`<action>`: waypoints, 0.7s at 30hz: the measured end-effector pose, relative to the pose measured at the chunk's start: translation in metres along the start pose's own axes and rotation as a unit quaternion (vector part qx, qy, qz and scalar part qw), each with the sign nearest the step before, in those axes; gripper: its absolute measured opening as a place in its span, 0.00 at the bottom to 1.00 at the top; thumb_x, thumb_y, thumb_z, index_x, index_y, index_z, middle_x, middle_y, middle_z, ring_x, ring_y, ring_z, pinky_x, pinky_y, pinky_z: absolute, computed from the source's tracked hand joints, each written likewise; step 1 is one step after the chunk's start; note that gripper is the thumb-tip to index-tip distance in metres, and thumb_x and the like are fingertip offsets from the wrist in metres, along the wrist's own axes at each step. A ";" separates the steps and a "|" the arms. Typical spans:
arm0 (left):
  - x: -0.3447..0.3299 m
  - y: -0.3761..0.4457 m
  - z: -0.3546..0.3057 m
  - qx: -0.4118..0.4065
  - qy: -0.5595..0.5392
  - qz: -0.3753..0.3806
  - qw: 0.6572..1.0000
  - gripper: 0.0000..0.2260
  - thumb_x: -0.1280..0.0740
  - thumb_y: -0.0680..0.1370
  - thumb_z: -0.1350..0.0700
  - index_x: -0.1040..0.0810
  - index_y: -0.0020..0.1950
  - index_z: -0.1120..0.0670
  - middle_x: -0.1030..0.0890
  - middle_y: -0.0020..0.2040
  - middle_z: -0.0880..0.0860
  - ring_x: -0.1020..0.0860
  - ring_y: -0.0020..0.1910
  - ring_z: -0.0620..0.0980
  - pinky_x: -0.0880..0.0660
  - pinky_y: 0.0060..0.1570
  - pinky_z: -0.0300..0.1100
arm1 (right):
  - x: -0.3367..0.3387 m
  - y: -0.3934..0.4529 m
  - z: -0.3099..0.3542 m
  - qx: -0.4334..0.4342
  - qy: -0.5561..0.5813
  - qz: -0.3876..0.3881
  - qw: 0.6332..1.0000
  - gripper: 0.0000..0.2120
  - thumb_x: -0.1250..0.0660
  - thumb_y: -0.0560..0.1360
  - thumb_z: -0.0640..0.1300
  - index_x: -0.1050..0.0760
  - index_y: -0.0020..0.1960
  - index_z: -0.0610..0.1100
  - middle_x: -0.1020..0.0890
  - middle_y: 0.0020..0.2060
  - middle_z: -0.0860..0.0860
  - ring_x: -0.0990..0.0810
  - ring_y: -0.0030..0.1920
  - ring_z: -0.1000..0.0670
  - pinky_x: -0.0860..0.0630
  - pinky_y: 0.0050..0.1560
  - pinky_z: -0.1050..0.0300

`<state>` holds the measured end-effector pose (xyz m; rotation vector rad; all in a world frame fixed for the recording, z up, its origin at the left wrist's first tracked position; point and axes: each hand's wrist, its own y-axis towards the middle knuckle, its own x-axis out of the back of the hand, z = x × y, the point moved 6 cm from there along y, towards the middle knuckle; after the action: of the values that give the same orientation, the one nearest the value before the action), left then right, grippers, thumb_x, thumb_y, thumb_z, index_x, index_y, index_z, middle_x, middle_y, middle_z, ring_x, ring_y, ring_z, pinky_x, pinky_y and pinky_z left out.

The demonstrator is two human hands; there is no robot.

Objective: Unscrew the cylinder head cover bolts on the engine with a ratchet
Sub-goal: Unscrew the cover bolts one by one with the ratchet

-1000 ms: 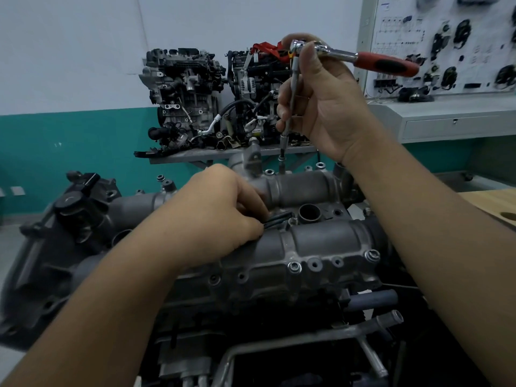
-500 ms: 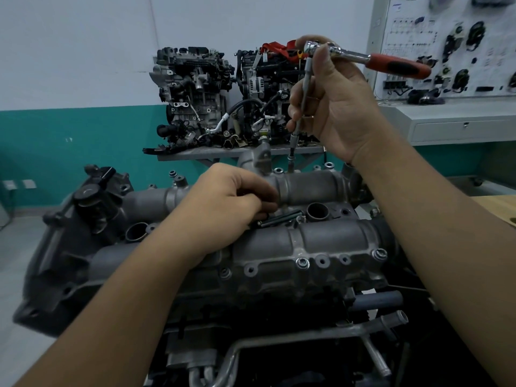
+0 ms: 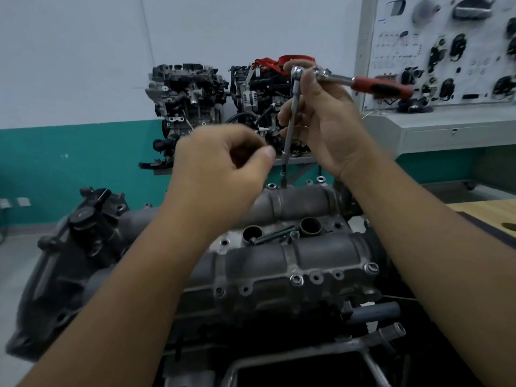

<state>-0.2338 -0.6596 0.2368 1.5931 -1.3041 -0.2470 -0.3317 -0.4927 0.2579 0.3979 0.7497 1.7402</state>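
The grey cylinder head cover (image 3: pixel 293 255) of the engine lies in front of me. My right hand (image 3: pixel 321 121) grips the head of a red-handled ratchet (image 3: pixel 382 86) and the top of its long extension bar (image 3: pixel 290 127). The socket (image 3: pixel 283 178) stands on a bolt at the cover's far edge. My left hand (image 3: pixel 220 163) hovers blurred above the cover, just left of the bar, fingers curled, with nothing seen in it. Loose dark bolts (image 3: pixel 275 236) lie between two round holes on the cover. Bolt heads (image 3: pixel 296 280) sit along the near edge.
Two other engines (image 3: pixel 190 99) stand on a rack against the teal and white wall. A white panel board (image 3: pixel 446 51) with mounted parts rises over a grey cabinet (image 3: pixel 446 132) at the right. A wooden bench top (image 3: pixel 488 216) shows at the right edge.
My left hand has lifted off the cover, where it touched the loose bolts, and risen toward the extension bar. The bolts stay on the cover. My right hand still holds the ratchet upright.
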 end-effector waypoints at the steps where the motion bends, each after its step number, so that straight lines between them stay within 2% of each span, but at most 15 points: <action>1: -0.001 0.014 -0.002 0.000 -0.029 -0.017 0.999 0.03 0.27 0.78 0.53 0.15 0.45 0.47 0.16 0.37 0.44 0.16 0.37 0.44 0.16 0.40 0.44 | 0.001 0.001 0.001 0.010 -0.005 -0.008 1.000 0.12 0.37 0.81 0.52 0.22 0.58 0.45 0.17 0.39 0.50 0.18 0.46 0.46 0.20 0.51 0.46; 4: -0.020 0.052 -0.010 -0.021 -0.041 -0.005 0.999 0.05 0.24 0.77 0.52 0.14 0.48 0.52 0.15 0.38 0.45 0.16 0.37 0.43 0.17 0.42 0.45 | -0.002 0.002 0.002 0.032 0.010 -0.005 0.999 0.11 0.36 0.81 0.49 0.21 0.59 0.45 0.15 0.44 0.49 0.16 0.51 0.46 0.21 0.61 0.38; 7: -0.043 0.064 -0.013 -0.073 -0.122 -0.002 0.990 0.05 0.23 0.76 0.59 0.15 0.49 0.58 0.16 0.38 0.49 0.17 0.35 0.45 0.18 0.37 0.45 | -0.004 0.003 0.004 0.035 0.068 0.006 0.997 0.09 0.35 0.81 0.44 0.21 0.60 0.43 0.14 0.46 0.49 0.15 0.51 0.47 0.18 0.57 0.44; 8: -0.047 0.063 -0.011 -0.087 -0.133 -0.033 0.987 0.06 0.23 0.75 0.59 0.16 0.49 0.58 0.16 0.39 0.51 0.17 0.36 0.48 0.18 0.38 0.48 | -0.003 0.003 0.003 0.032 0.084 0.005 0.996 0.10 0.35 0.81 0.43 0.21 0.60 0.43 0.14 0.46 0.48 0.15 0.52 0.47 0.18 0.57 0.45; 10: -0.049 0.059 0.000 -0.106 -0.109 -0.125 0.981 0.08 0.22 0.75 0.56 0.17 0.49 0.58 0.17 0.41 0.53 0.19 0.39 0.52 0.20 0.40 0.52 | -0.001 0.006 0.000 0.027 0.086 0.002 0.996 0.11 0.33 0.80 0.46 0.20 0.60 0.45 0.15 0.48 0.48 0.17 0.54 0.46 0.20 0.62 0.41; 12: -0.053 0.058 0.009 -0.082 -0.150 -0.140 0.975 0.08 0.26 0.78 0.53 0.19 0.51 0.58 0.18 0.43 0.53 0.20 0.41 0.51 0.21 0.41 0.53 | 0.001 0.008 -0.003 0.027 0.065 -0.003 0.997 0.12 0.29 0.76 0.51 0.17 0.57 0.49 0.15 0.51 0.47 0.18 0.57 0.45 0.24 0.66 0.36; 14: -0.056 0.062 0.013 -0.051 -0.231 -0.127 0.963 0.07 0.30 0.81 0.53 0.19 0.52 0.57 0.18 0.42 0.49 0.20 0.40 0.47 0.21 0.40 0.47 | 0.001 0.009 -0.004 0.028 0.049 -0.007 0.998 0.13 0.27 0.72 0.55 0.15 0.55 0.53 0.15 0.53 0.47 0.18 0.60 0.44 0.24 0.65 0.37; 16: -0.052 0.070 0.007 -0.040 -0.276 -0.152 0.948 0.08 0.32 0.82 0.49 0.20 0.51 0.53 0.18 0.41 0.46 0.19 0.40 0.43 0.22 0.41 0.41 | 0.002 0.011 -0.006 0.028 0.033 -0.022 0.999 0.12 0.26 0.72 0.55 0.14 0.53 0.53 0.14 0.55 0.46 0.18 0.63 0.42 0.25 0.65 0.34; 18: -0.055 0.078 0.002 0.000 -0.296 -0.183 0.938 0.12 0.36 0.81 0.43 0.22 0.50 0.51 0.17 0.41 0.44 0.18 0.42 0.42 0.21 0.44 0.42 | 0.003 0.012 -0.006 0.034 0.028 -0.038 0.998 0.07 0.26 0.75 0.52 0.13 0.51 0.52 0.13 0.52 0.46 0.17 0.59 0.41 0.23 0.63 0.37; 20: -0.068 0.083 0.005 0.061 -0.329 -0.173 0.926 0.16 0.39 0.81 0.40 0.23 0.49 0.53 0.17 0.42 0.46 0.19 0.42 0.45 0.20 0.45 0.47 | -0.001 0.011 -0.004 0.035 0.034 -0.037 0.998 0.06 0.29 0.76 0.48 0.13 0.48 0.52 0.15 0.44 0.46 0.17 0.47 0.44 0.20 0.50 0.47; 21: -0.075 0.084 0.006 0.070 -0.362 -0.146 0.918 0.17 0.40 0.82 0.41 0.23 0.49 0.54 0.18 0.42 0.49 0.20 0.41 0.47 0.21 0.42 0.47 | -0.002 0.010 -0.004 0.033 0.035 -0.039 0.998 0.06 0.29 0.76 0.48 0.12 0.47 0.51 0.17 0.43 0.43 0.20 0.43 0.42 0.22 0.46 0.49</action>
<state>-0.3187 -0.5926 0.2685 1.9033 -1.6465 -1.0289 -0.3412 -0.4975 0.2616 0.3499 0.8646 1.6655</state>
